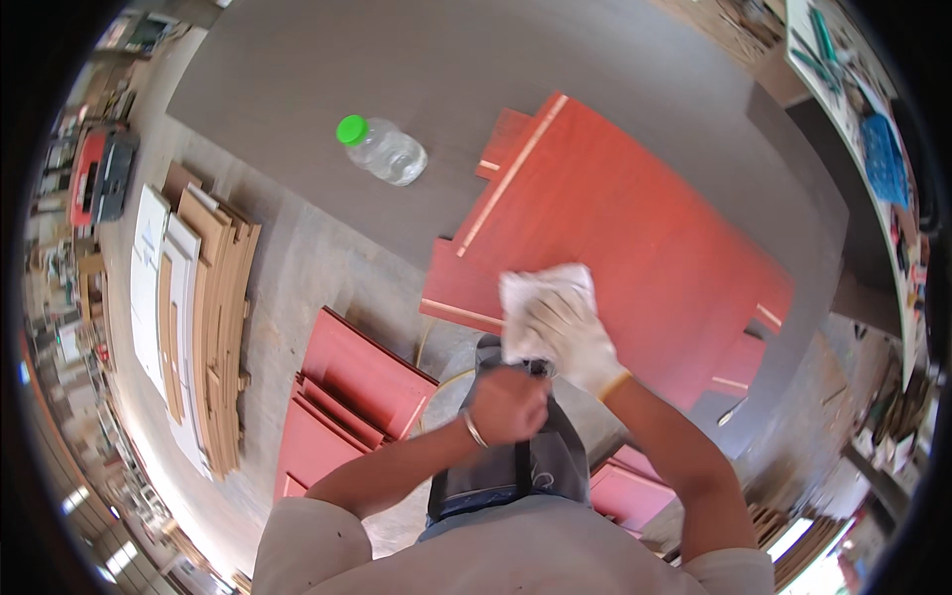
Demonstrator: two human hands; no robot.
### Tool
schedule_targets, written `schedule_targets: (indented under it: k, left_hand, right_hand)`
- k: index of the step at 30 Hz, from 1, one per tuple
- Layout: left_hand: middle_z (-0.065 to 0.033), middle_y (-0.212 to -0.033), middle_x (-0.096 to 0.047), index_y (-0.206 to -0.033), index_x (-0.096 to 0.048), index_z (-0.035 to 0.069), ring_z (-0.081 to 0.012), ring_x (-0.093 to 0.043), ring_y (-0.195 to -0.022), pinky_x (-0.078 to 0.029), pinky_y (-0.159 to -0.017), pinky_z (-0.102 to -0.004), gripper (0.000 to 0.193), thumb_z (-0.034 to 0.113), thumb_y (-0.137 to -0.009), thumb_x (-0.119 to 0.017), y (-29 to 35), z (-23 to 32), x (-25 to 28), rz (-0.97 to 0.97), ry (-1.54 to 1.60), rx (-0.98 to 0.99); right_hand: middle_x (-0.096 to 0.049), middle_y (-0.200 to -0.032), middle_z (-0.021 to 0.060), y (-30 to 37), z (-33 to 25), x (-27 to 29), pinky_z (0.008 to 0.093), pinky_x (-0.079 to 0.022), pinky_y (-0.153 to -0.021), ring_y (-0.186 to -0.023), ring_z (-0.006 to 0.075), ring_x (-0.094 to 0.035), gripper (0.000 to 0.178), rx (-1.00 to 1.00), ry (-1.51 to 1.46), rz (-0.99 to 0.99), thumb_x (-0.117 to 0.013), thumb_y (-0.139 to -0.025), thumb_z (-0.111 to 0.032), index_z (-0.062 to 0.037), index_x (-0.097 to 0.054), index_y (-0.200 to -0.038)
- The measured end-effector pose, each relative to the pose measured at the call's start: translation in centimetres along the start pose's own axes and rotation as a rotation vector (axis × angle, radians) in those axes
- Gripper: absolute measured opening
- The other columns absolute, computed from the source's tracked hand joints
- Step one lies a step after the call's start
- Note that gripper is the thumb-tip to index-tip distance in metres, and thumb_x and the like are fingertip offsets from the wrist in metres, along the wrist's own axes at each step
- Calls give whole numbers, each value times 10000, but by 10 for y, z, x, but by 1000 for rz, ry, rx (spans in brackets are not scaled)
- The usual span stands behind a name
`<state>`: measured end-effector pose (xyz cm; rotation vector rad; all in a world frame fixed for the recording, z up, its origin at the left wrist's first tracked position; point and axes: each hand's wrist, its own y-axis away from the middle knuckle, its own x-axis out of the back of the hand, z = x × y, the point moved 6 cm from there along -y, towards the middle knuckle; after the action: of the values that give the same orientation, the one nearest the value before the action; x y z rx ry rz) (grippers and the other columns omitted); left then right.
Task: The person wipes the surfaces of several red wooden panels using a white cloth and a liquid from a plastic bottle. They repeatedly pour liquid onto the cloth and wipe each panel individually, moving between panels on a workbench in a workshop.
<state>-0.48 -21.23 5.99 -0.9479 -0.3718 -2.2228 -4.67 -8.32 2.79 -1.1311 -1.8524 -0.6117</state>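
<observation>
My right hand (570, 337), in a white glove, presses a folded white cloth (548, 283) against the near edge of a red board (625, 238). Its fingers lie over the cloth. The board rests on other red panels (461, 288), whose pale edge strips stick out at the left and right. My bare left hand (511, 405), with a bracelet at the wrist, hovers before my waist, apart from the boards. It is blurred, and its fingers cannot be made out. A small dark thing shows just beyond it.
On the grey tabletop (297, 89) a clear bottle (387, 154) with a green cap stands left of the boards. More red panels (357, 372) are stacked low at my left. Farther left lies a pile of white and brown boards (213, 327). A tool-strewn shelf (843, 109) runs along the right.
</observation>
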Motion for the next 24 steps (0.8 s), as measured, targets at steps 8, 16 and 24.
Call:
schedule_targets:
  k: [8, 16, 24]
  left_hand:
    - [-159, -1751, -7, -1635, -339, 269, -395, 71, -1603, 41, -1248, -631, 643, 263, -1021, -530, -99, -139, 40, -87, -479, 232]
    - [-154, -1751, 59, -1662, -238, 334, -430, 93, -1594, 59, -1240, -639, 654, 407, -1058, -480, -99, -172, 35, -279, -533, 191]
    - [-171, -1748, 63, -1682, -167, 262, -429, 94, -1594, 57, -1244, -616, 784, 514, -1023, -509, -98, -162, 34, -237, -631, 69]
  right_hand:
    - [-617, -1278, 90, 132, -3, 16, 511, -298, -1192, -1330, 304, -505, 311, -438, 167, 73, -578, -939, -275, -96, -697, -1165]
    - [-492, -1535, 189, 17, -26, -51, 508, -260, -1256, -1490, 344, -401, 533, -465, -102, 416, -564, -929, -160, -20, -535, -1442]
    - [-632, -1275, 115, 270, 16, 22, 493, -321, -1207, -1344, 313, -527, 379, -736, 215, 344, -639, -870, -194, -62, -660, -1224]
